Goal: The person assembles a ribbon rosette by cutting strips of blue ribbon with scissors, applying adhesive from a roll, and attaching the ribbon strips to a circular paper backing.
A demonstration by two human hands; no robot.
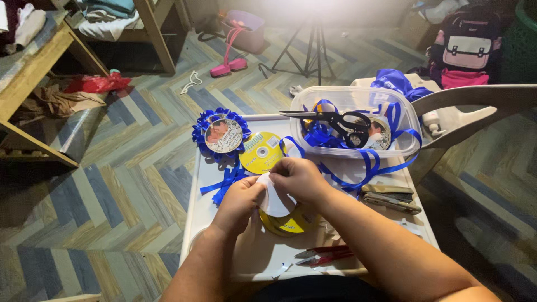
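Note:
Both hands meet over a small white table (201,207). My left hand (239,201) and my right hand (301,178) pinch a round white paper disc (274,200) between them, the fingers closed on its edges. Under the disc lies a yellow ribbon spool (291,222). A second yellow disc-shaped spool (261,152) lies just beyond the hands. A blue ribbon rosette (221,134) with a round picture in its middle rests at the table's far left, its tails (224,183) trailing toward my left hand.
A clear plastic tub (411,126) at the far right holds blue ribbon and black scissors (335,119). A stapler (390,198) lies right of my forearm, red-handled pliers (324,255) near the front edge. A tripod (313,50), pink backpack (467,47) and wooden furniture (33,84) stand around.

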